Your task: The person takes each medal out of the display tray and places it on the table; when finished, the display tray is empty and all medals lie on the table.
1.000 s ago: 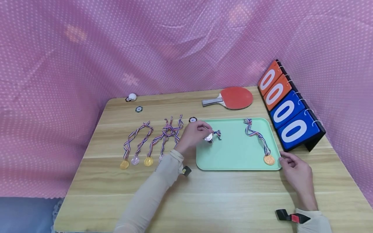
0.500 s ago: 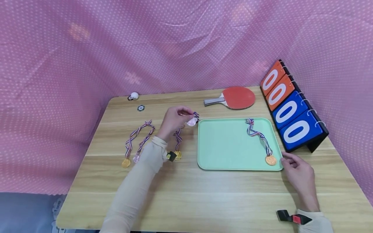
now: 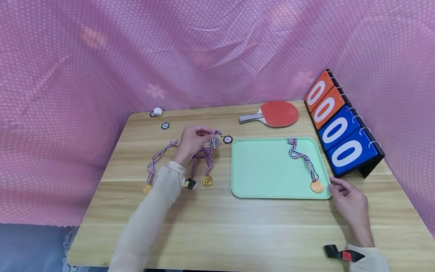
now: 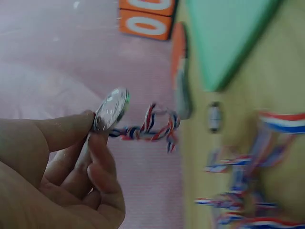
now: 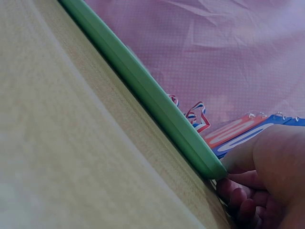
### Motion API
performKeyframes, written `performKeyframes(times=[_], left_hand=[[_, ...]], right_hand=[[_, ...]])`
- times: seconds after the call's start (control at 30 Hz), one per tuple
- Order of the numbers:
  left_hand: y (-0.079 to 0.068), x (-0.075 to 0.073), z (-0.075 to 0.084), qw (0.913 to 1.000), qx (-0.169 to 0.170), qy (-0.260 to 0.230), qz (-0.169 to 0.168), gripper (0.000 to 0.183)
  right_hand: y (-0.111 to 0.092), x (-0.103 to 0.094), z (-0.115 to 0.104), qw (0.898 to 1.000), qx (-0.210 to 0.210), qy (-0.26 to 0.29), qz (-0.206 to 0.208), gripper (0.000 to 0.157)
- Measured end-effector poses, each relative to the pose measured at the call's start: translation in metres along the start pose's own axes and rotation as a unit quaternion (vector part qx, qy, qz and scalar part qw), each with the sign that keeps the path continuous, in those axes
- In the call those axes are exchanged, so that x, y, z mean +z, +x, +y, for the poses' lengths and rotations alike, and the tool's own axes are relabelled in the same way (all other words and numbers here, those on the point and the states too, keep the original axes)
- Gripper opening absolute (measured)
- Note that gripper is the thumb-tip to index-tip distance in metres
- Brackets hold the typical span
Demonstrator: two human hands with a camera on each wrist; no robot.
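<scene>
My left hand [image 3: 193, 142] is raised over the table's left-middle part, pinching a silver medal [image 4: 113, 109] by its edge between thumb and fingers. Its striped ribbon [image 4: 147, 126] sticks out bunched beyond the medal. Below and around this hand lie more medals on striped ribbons, among them a gold medal [image 3: 207, 181]; my sleeve and hand cover some of them. My right hand [image 3: 351, 204] holds the front right corner of the green tray [image 3: 265, 170], thumb at the rim and other fingers curled below. In that tray lies a bronze-coloured medal [image 3: 316, 187] with its ribbon stretched toward the back.
A red table tennis paddle [image 3: 279, 114] lies behind the tray. On the right stands a flip scoreboard [image 3: 341, 128] showing zeros. Poker chips [image 3: 228, 139] and a white ball [image 3: 158, 111] lie toward the back. A pink dotted curtain [image 3: 204, 56] hangs around the table.
My left hand has carried the silver medal leftward, from over the tray's left end to above the other medals. My right hand stays at the tray corner.
</scene>
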State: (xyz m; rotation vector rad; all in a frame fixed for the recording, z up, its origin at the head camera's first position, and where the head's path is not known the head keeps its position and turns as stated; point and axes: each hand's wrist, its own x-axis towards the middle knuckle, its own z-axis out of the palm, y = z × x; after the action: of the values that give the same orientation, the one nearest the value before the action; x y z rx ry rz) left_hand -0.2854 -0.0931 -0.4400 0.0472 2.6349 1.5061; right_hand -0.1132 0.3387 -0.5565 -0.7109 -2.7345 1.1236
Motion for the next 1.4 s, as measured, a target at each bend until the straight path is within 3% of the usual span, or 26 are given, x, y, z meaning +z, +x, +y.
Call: performKeyframes(times=[0.3, 0.53, 0.9, 1.17, 1.4], left_hand=[[-0.017, 0.017, -0.048, 0.9916, -0.044, 0.071, -0.099, 0.011], [-0.023, 0.023, -0.058, 0.9839, -0.047, 0.098, -0.142, 0.008], [-0.023, 0.027, -0.052, 0.9750, -0.035, 0.160, -0.150, 0.011], [-0.027, 0.028, -0.056, 0.9735, -0.045, 0.176, -0.139, 0.013], [-0.030, 0.030, -0.062, 0.9749, -0.027, 0.181, -0.127, 0.013]], right_hand=[[-0.001, -0.002, -0.004, 1.000, -0.004, 0.003, 0.001, 0.041], [-0.001, -0.005, -0.007, 1.000, -0.003, -0.001, 0.001, 0.040], [-0.004, -0.011, -0.015, 1.000, 0.009, -0.002, -0.013, 0.042], [-0.004, -0.010, -0.014, 1.000, 0.005, -0.005, -0.010, 0.041], [-0.002, -0.008, -0.012, 1.000, 0.011, -0.007, -0.015, 0.043]])
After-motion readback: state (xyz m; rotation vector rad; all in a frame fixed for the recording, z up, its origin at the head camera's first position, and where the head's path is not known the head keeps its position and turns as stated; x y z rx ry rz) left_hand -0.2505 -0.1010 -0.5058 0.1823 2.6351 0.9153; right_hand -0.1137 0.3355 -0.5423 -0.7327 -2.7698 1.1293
